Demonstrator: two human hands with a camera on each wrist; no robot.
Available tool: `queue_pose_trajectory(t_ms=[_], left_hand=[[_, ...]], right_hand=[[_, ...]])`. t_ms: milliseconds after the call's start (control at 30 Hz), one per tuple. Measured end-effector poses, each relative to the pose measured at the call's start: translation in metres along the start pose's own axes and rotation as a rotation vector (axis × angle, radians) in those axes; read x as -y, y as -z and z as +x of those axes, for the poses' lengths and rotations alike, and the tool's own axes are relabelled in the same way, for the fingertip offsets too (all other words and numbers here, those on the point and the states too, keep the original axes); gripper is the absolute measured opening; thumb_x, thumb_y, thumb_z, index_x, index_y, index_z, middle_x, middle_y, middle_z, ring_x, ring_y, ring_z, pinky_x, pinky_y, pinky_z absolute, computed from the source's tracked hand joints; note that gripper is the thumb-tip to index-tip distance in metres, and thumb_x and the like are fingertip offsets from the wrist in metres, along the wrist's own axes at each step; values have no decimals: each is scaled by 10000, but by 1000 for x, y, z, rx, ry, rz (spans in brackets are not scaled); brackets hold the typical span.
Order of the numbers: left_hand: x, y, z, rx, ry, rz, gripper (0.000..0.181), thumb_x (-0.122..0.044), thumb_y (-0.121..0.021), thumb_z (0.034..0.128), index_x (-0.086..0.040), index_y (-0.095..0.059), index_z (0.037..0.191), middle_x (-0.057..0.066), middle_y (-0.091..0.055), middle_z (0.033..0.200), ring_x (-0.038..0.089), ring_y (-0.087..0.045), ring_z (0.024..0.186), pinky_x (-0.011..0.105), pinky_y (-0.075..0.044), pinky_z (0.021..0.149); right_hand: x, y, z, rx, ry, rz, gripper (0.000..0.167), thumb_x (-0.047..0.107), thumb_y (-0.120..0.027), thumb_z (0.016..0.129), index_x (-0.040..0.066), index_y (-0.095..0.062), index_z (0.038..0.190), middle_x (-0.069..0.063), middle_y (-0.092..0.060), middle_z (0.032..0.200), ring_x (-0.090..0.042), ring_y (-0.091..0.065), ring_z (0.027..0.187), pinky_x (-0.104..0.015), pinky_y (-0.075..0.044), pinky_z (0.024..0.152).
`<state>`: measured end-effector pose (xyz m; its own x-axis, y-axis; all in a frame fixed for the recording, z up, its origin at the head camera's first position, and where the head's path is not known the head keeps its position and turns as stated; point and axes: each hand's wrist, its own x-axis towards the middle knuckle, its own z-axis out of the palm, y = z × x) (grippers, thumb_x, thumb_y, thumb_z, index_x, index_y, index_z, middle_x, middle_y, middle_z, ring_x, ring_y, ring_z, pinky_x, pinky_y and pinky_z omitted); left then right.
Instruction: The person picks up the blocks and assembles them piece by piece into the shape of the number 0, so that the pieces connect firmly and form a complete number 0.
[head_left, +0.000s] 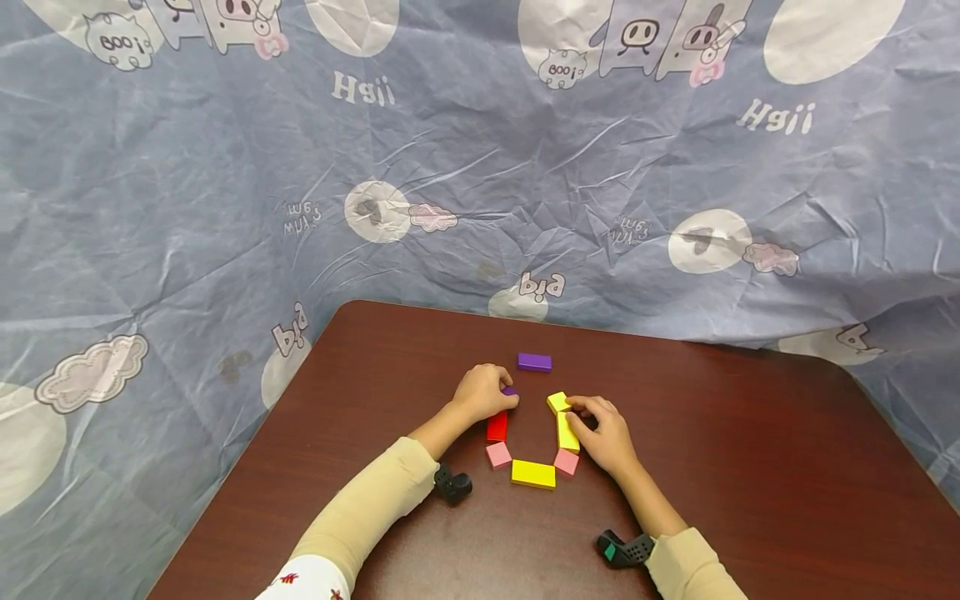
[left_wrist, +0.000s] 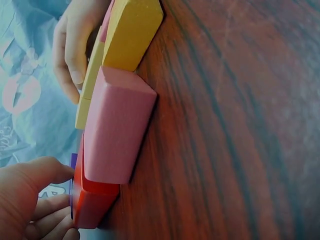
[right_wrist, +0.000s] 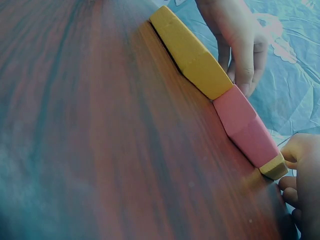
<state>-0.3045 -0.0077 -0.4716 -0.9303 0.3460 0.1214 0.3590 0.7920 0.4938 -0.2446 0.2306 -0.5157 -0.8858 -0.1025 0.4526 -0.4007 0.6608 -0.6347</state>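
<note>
In the head view, my left hand [head_left: 483,392] pinches a small purple block [head_left: 509,391] at the far end of a red block [head_left: 497,427]; the fingers hide most of it. My right hand [head_left: 604,432] touches a small yellow block [head_left: 558,402] and the long yellow block [head_left: 567,432] below it, its fingers along their right side. Two pink blocks, one on the left [head_left: 498,455] and one on the right [head_left: 566,462], stand at the near corners. Another long yellow block [head_left: 533,474] lies between them. Together the blocks form a U shape.
A separate purple block [head_left: 535,362] lies beyond the U on the dark brown table [head_left: 712,433]. Behind the table hangs a blue printed cloth [head_left: 480,167]. Black straps with small devices sit at the left wrist [head_left: 452,483] and right wrist [head_left: 626,549].
</note>
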Motion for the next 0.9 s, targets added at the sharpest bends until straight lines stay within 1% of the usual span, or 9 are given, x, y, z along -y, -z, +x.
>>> queue_pose_trajectory(t_ms=[100, 200, 367, 533, 700, 800, 900], left_hand=[[0, 0, 0, 3, 6, 21, 263, -315, -764, 808, -103, -734, 960, -8, -692, 928, 141, -625, 845, 270, -521, 767], [1, 1, -1, 7, 8, 16, 267, -313, -762, 813, -99, -731, 969, -3, -689, 937, 148, -623, 861, 275, -520, 775], [6, 1, -4, -15, -22, -39, 263, -298, -728, 848, -83, -728, 1001, 15, -675, 956, 160, -611, 872, 295, -516, 794], [18, -1, -16, -70, -114, -102, 241, -229, -663, 914, -69, -716, 1087, 46, -666, 1018, 179, -613, 921, 319, -511, 848], [32, -7, -32, -123, -223, -169, 280, -167, -619, 951, -65, -671, 1206, 79, -642, 1165, 220, -607, 1083, 374, -475, 955], [39, -13, -39, -127, -263, -199, 317, -164, -586, 975, -73, -639, 1274, 92, -607, 1261, 235, -567, 1183, 391, -434, 1015], [43, -18, -43, -129, -284, -214, 318, -164, -562, 989, -81, -634, 1288, 93, -590, 1303, 233, -544, 1225, 388, -409, 1041]], right_hand=[[0, 0, 0, -2, 3, -2, 221, 101, -708, 865, 81, -721, 1084, -25, -650, 950, -184, -550, 878, -389, -457, 760], [-1, 0, -1, -2, 6, -3, 221, 101, -705, 866, 80, -720, 1086, -23, -650, 949, -185, -553, 879, -390, -457, 758], [-1, -1, -2, -1, 7, -1, 224, 104, -701, 868, 80, -719, 1090, -23, -652, 957, -190, -554, 883, -398, -457, 762], [-1, -1, -1, -1, 2, 0, 224, 105, -703, 867, 80, -720, 1089, -27, -655, 963, -191, -552, 885, -399, -456, 766], [-2, -1, 0, 2, -3, -2, 222, 115, -702, 871, 83, -720, 1089, -30, -655, 968, -193, -553, 886, -395, -457, 769], [-2, -1, 0, 2, -7, -2, 220, 115, -701, 871, 84, -719, 1088, -30, -655, 971, -191, -553, 890, -394, -458, 772], [-2, -1, -1, 0, -6, -2, 220, 110, -702, 869, 82, -719, 1086, -31, -655, 968, -190, -553, 889, -393, -459, 770]])
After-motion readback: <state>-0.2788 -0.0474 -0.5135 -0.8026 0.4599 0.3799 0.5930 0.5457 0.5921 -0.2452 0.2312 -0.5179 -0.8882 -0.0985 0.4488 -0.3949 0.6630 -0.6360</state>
